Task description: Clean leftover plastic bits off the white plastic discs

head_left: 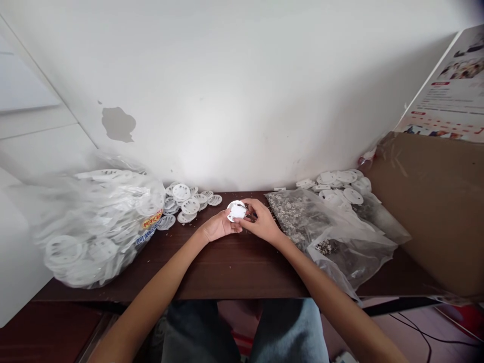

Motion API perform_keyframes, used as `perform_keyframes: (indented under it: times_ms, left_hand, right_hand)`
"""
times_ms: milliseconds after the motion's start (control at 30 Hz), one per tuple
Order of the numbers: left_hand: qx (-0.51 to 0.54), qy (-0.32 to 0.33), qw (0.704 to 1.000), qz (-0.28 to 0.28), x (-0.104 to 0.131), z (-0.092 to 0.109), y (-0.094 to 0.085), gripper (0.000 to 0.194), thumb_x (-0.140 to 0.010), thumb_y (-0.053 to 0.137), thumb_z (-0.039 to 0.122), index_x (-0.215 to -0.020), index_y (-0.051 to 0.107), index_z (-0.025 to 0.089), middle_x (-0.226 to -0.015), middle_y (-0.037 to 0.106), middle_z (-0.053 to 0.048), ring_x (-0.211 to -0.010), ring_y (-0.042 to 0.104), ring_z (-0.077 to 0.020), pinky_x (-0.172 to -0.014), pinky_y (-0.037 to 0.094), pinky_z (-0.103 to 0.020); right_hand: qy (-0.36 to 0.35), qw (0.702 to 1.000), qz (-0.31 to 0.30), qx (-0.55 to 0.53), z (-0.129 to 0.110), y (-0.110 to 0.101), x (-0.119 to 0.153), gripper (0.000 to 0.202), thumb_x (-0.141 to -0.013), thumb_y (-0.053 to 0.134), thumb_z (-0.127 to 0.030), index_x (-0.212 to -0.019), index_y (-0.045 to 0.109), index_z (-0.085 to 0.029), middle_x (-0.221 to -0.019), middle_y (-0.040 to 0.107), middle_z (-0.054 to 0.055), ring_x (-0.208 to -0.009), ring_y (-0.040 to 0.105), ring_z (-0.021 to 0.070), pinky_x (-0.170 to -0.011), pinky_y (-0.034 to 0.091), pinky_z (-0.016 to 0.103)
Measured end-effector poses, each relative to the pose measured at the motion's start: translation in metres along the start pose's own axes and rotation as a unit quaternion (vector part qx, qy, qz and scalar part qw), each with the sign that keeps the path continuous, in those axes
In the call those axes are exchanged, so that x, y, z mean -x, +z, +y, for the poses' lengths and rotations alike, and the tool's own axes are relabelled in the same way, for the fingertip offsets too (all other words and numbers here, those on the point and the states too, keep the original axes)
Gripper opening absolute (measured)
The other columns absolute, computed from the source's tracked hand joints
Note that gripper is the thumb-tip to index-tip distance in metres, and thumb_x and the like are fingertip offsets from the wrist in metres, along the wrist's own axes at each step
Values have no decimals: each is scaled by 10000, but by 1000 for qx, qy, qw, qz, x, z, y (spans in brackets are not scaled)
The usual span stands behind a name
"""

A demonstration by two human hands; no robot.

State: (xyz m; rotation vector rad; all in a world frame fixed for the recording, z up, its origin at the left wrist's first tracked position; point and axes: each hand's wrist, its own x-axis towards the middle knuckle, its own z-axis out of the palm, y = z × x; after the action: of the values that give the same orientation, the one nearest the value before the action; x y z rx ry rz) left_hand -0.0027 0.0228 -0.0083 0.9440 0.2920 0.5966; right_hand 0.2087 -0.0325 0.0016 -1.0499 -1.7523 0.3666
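Observation:
A white round plastic disc with slots is held above the middle of the brown table. My left hand grips it from below and the left, palm turned up. My right hand is closed at the disc's right edge, thumb against its face and index finger bent over the top. A dark spot shows by the right fingertips; whether a small part is pinched there I cannot tell. To the left, a loose heap of similar discs lies on the table. Several more white discs are piled at the back right.
A clear plastic bag full of discs stands at the left. On the right lies an open clear bag of tiny grey and white parts, near a cardboard box. Behind the brown table rises a white wall.

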Motion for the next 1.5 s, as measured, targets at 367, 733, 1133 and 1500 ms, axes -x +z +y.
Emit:
perform_keyframes:
  times_ms: [367, 733, 1133, 1500]
  left_hand:
    - [-22, 19, 998, 47, 0, 2, 12, 474, -916, 736, 429, -1248, 722, 92, -1122, 768, -189, -930, 716, -262, -915, 539, -407]
    - [-110, 73, 983, 125, -3, 1, 27, 492, -925, 687, 546, -1105, 754, 93, -912, 772, -142, -750, 729, -236, -627, 507, -293]
    - [-128, 99, 970, 182, -8, -9, 29, 499, -926, 683, 586, -1038, 739, 103, -810, 757, -112, -677, 710, -223, -632, 534, -311]
    - [-89, 107, 974, 180, -8, -7, 32, 472, -922, 721, 556, -1072, 743, 109, -841, 758, -99, -686, 707, -202, -632, 537, -290]
  right_hand:
    - [-38, 999, -13, -5, 4, -8, -1, 497, -869, 824, -388, -1323, 655, -281, -1094, 668, 60, -952, 638, 237, -859, 558, 391]
    - [-10, 999, -40, 6, 6, -9, -1, 499, -869, 835, -423, -1319, 669, -283, -1084, 679, 58, -961, 649, 235, -877, 560, 392]
    - [19, 997, -58, 39, 7, -7, -2, 478, -879, 819, -466, -1297, 677, -283, -1161, 726, 58, -955, 691, 229, -894, 546, 380]
    - [32, 997, -42, 59, 6, -8, -1, 493, -925, 757, -515, -1337, 616, -283, -1131, 701, 46, -968, 665, 225, -831, 523, 344]
